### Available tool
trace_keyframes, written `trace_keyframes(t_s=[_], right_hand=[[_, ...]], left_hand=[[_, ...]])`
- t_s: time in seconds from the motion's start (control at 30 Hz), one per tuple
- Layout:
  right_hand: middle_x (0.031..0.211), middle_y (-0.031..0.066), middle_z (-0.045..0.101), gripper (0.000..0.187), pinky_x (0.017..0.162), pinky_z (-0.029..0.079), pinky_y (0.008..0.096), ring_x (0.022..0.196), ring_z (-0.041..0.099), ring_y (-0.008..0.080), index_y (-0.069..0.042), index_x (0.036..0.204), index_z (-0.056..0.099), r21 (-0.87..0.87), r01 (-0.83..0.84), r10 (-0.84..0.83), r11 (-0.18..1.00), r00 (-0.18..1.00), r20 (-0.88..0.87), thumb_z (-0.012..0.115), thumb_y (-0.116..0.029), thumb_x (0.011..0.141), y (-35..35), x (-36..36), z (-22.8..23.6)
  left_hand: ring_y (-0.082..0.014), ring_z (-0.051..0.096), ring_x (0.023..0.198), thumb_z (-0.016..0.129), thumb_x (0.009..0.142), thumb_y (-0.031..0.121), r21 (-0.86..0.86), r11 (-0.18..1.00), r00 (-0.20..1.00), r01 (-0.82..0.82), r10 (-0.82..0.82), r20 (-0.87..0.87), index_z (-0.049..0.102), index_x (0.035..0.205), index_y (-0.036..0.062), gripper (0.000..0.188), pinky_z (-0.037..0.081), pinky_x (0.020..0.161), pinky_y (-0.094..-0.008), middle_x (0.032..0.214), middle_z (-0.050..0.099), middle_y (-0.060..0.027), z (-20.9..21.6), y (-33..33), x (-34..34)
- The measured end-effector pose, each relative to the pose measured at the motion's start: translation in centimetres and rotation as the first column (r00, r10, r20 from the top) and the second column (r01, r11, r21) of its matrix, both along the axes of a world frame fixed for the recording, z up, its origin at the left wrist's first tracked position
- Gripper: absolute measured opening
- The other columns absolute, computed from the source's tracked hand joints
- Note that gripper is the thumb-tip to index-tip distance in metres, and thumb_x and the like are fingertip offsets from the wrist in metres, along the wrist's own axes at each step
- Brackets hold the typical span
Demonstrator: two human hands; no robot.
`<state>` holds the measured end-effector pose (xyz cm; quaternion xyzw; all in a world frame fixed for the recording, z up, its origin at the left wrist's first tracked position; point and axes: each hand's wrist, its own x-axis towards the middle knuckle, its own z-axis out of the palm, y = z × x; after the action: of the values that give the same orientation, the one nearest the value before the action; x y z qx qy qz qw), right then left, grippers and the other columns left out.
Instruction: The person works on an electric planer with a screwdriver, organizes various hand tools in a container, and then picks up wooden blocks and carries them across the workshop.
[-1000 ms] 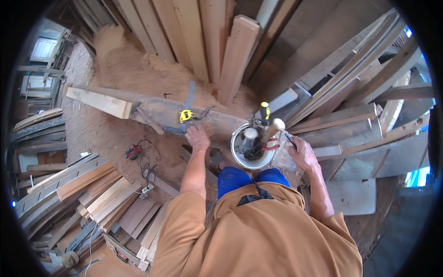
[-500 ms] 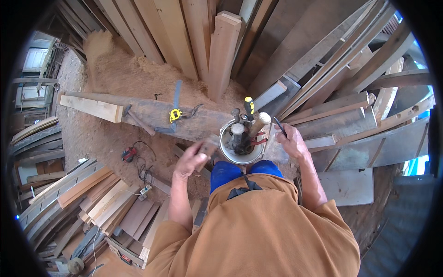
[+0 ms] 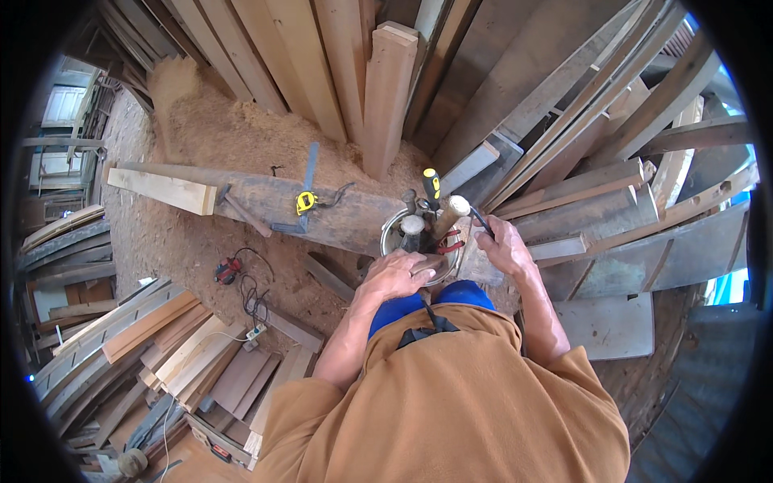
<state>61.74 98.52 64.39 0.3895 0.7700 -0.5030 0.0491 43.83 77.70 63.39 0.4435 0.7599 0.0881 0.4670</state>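
Note:
My left hand [image 3: 394,275] is closed on a brown wooden block [image 3: 435,263], over the near edge of a white bucket [image 3: 385,241]. The fingers partly hide the block. To the right of the bucket, my right hand [image 3: 506,246] grips a slim dark stick-like tool [image 3: 481,219], its upper end pointing away from me; its exact kind is unclear. Tools stand in the bucket: a yellow and black screwdriver [image 3: 432,185], a pale round-ended wooden handle [image 3: 458,206], a hammer [image 3: 410,199] and red-handled pliers [image 3: 452,240].
A thick plank [image 3: 266,189] lies ahead, bearing a yellow tape measure [image 3: 305,202], a metal square [image 3: 311,165], a hammer [image 3: 245,216] and a pale timber [image 3: 161,189]. A red power tool [image 3: 228,270] with a cord sits on the sawdusty ground. Boards lean beyond and at both sides.
My left hand has moved right with the wooden block, from left of the bucket to over its near edge. My right hand has shifted slightly, the dark tool's tip nearer the bucket.

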Motion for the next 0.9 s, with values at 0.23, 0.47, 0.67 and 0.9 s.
trace_keyframes(t_s=[0.23, 0.47, 0.67, 0.9], right_hand=[[0.094, 0.0289, 0.067, 0.04, 0.086, 0.049, 0.0486, 0.098, 0.066, 0.0438, 0.002, 0.118, 0.063, 0.048, -0.006, 0.006, 0.999, 1.0, 0.005, 0.06, -0.024, 0.088, 0.1, 0.6, -0.7], [0.095, 0.0298, 0.066, 0.038, 0.086, 0.049, 0.0488, 0.098, 0.065, 0.0454, 0.002, 0.115, 0.063, 0.027, -0.009, 0.009, 1.0, 1.0, 0.018, 0.06, -0.023, 0.087, 0.1, 0.1, -0.3], [0.095, 0.0296, 0.067, 0.036, 0.086, 0.049, 0.0494, 0.098, 0.065, 0.0453, 0.002, 0.113, 0.063, 0.109, -0.095, 0.088, 0.989, 0.993, 0.074, 0.061, -0.022, 0.086, -0.3, -1.3, 0.7], [0.09, 0.0249, 0.067, 0.035, 0.083, 0.049, 0.0486, 0.091, 0.065, 0.0431, 0.001, 0.115, 0.063, 0.186, 0.061, -0.05, 0.981, 0.997, -0.064, 0.06, -0.02, 0.087, -0.3, -2.5, 0.7]], left_hand=[[-0.0357, 0.057, 0.125, 0.07, 0.089, 0.047, 0.048, 0.994, 0.985, -0.095, 0.101, -0.142, 0.062, 0.131, 0.0092, 0.057, 0.043, 0.109, -0.0454, 0.13, 0.064, -0.0187, 0.1, -1.1, -2.6], [-0.0344, 0.062, 0.115, 0.079, 0.08, 0.029, 0.308, 0.945, 0.954, 0.106, -0.01, -0.298, 0.064, 0.123, 0.0091, 0.049, 0.047, 0.1, -0.0475, 0.12, 0.067, -0.0161, -1.7, -2.1, -0.5], [-0.0346, 0.065, 0.097, 0.077, 0.075, 0.015, 0.281, 0.949, 0.962, 0.142, -0.065, -0.266, 0.062, 0.107, 0.0104, 0.036, 0.047, 0.089, -0.048, 0.097, 0.067, -0.0116, -4.2, -0.5, 2.1], [-0.0372, 0.06, 0.11, 0.072, 0.081, 0.017, 0.38, 0.921, 0.974, 0.089, 0.0, -0.228, 0.063, 0.121, 0.0096, 0.042, 0.046, 0.097, -0.0484, 0.11, 0.066, -0.0171, -3.0, -1.5, 0.6]])
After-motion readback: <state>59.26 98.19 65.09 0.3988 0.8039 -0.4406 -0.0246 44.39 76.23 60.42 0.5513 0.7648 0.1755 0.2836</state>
